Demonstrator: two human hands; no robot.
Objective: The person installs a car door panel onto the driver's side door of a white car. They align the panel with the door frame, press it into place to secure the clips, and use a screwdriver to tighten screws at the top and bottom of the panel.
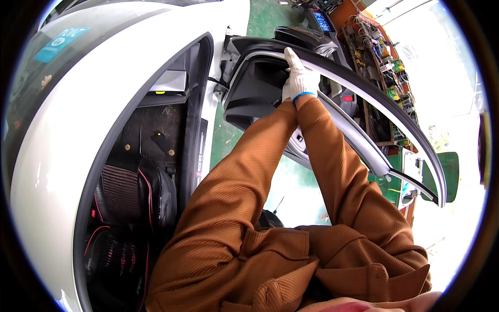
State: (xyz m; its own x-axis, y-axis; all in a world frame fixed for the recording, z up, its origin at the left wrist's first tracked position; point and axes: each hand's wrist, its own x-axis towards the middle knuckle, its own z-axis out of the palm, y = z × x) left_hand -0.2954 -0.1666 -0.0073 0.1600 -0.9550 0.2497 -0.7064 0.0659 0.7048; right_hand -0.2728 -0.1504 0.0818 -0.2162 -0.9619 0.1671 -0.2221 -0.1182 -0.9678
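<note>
A white car's door stands swung out from the body, its dark inner panel facing up toward me. My right hand, in a white knitted glove with a blue cuff, is at the front part of the window frame. Its thumb lies stretched across the frame's edge, and the other fingers are mostly hidden, seeming to close round the frame. Close against it, my left hand is largely covered by the right wrist. Only a bit of its white glove shows, so its fingers cannot be made out. Both brown sleeves reach forward side by side.
To the left is the open doorway with black seats piped in red and a dark floor mat. A black side mirror rises beyond the door. Cluttered shelves and another vehicle stand on the right. The floor is green.
</note>
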